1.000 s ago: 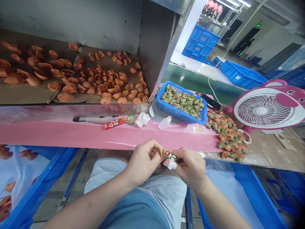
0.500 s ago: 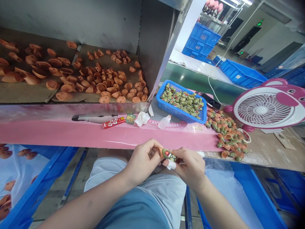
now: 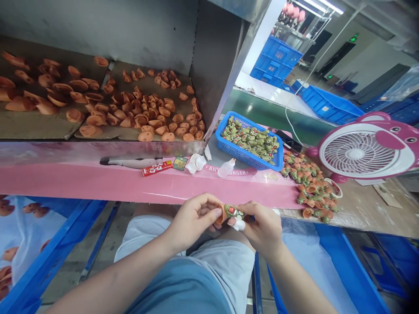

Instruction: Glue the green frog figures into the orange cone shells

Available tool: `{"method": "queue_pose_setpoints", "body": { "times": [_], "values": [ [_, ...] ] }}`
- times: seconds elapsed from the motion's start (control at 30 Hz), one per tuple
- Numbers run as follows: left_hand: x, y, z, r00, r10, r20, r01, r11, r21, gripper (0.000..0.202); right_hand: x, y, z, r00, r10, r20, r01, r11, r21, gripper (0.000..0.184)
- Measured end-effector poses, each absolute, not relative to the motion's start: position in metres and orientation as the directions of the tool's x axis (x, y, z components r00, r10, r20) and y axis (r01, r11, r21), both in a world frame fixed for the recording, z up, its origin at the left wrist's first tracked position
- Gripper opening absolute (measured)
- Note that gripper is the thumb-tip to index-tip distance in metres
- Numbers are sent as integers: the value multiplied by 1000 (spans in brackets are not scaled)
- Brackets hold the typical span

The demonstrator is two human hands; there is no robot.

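Over my lap, my left hand (image 3: pixel 198 220) pinches a small orange hollow rubbery piece (image 3: pixel 223 215) between thumb and fingers. My right hand (image 3: pixel 263 226), with white wrapping on the thumb, grips a small green figure part (image 3: pixel 231 211) with a red patch and pale round details. The green part meets the orange piece end to end; whether it sits inside is hidden. Beyond my hands, a blue basket (image 3: pixel 248 162) holds many green parts. To its right lies a pile of joined orange-and-green pieces (image 3: pixel 309 183).
Loose orange pieces (image 3: pixel 131 113) lie on cardboard in a metal-walled booth at left. A small plastic bottle (image 3: pixel 226 168), crumpled tissue (image 3: pixel 195 163) and red packet (image 3: pixel 157 168) rest on the pink table cover (image 3: pixel 118 185). A pink fan (image 3: pixel 360 150) stands at right; blue bins flank my legs.
My left fingers have shifted on the orange piece, and the thumb now lies across its side. Both hands and the joined pieces have moved slightly right in view.
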State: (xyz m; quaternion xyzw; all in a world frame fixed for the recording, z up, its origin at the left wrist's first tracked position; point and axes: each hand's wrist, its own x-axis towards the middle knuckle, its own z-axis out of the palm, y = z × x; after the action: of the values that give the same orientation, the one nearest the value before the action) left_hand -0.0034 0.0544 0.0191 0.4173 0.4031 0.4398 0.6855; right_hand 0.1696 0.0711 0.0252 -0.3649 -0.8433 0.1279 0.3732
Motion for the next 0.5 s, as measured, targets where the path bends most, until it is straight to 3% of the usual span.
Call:
{"method": "queue_pose_setpoints", "body": {
  "times": [0.3, 0.5],
  "values": [
    [-1, 53, 15, 345, 922, -175, -335, 295, 895, 12, 171, 68, 26, -454, 756, 471, 559, 654, -510, 12],
    [-1, 58, -6, 312, 913, -261, -359, 368, 858, 14, 170, 71, 34, -535, 826, 178, 616, 525, -588, 14]
  ]
}}
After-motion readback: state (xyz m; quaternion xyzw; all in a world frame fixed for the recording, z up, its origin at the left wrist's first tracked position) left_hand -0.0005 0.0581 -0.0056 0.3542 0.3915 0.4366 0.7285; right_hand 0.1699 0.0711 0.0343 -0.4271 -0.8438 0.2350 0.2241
